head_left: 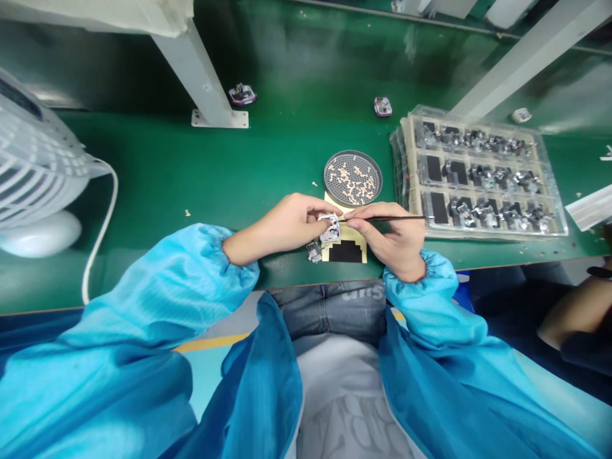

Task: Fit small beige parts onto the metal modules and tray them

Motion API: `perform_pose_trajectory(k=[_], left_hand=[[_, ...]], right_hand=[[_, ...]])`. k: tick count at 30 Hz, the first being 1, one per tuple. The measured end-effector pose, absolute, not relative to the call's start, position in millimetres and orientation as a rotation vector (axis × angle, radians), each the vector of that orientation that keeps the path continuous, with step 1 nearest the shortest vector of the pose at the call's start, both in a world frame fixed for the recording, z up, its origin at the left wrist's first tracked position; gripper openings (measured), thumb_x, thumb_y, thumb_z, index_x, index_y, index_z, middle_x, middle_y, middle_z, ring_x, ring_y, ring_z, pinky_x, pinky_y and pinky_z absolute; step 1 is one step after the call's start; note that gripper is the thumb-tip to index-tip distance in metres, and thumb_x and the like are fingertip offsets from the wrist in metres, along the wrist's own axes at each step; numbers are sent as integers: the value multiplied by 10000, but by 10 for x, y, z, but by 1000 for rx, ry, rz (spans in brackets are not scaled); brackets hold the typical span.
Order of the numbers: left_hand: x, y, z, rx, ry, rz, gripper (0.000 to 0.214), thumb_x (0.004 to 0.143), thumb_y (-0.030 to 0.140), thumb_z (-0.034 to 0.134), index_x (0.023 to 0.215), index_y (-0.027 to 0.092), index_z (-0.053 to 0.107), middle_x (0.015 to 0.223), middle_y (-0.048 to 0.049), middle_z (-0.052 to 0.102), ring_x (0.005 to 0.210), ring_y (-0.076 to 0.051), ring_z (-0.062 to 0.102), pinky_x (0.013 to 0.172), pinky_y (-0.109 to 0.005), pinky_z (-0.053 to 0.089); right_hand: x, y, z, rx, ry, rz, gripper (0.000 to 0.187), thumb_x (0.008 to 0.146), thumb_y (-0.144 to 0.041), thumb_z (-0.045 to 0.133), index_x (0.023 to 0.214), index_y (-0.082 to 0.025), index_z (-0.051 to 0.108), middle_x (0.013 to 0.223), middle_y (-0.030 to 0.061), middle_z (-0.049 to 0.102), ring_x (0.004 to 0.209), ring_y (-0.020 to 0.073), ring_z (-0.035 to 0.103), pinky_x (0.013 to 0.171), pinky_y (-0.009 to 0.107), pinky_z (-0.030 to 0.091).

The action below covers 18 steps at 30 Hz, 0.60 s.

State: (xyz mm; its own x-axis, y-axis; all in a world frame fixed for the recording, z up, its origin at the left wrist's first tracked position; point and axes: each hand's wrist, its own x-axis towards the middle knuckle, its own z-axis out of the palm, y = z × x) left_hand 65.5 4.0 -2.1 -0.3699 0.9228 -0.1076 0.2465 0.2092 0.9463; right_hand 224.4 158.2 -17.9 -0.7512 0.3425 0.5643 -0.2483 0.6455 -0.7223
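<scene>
A worker's left hand [299, 223] held a small white housing [329, 231] over a yellow-and-black card [345, 252] at the front of a green bench [282, 159], its grip closed on the piece. The right hand [398, 237] had its grip pinched on a thin black tool [401, 218], the tip at the housing's edge. Beyond the hands sat a round gray dish [329, 187] of small pale pieces [356, 189]; at right, a clear plastic tray [566, 223] displayed 3 rows of metal parts [502, 176].
</scene>
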Motion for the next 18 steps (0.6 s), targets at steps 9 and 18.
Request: perform_pose_trajectory(k=[9, 18], left_hand=[[644, 33, -21, 1114, 1778, 1164, 360, 820, 106, 638, 1133, 148, 811, 782, -10, 759, 593, -99, 557, 554, -190, 406], [629, 28, -45, 1127, 1779, 1165, 361, 822, 145, 638, 1138, 145, 813, 714, 0, 717, 564, -96, 521, 521, -192, 366]], right_hand=[[2234, 1569, -185, -72, -2173, 1102, 97, 897, -319, 815, 960, -257, 777, 936, 33, 815, 896, 235, 783, 829, 402, 649], [2231, 1571, -204, -13, -2193, 1099, 128, 892, -282, 820, 1006, -272, 762, 969, 31, 813, 916, 234, 779, 847, 417, 647]])
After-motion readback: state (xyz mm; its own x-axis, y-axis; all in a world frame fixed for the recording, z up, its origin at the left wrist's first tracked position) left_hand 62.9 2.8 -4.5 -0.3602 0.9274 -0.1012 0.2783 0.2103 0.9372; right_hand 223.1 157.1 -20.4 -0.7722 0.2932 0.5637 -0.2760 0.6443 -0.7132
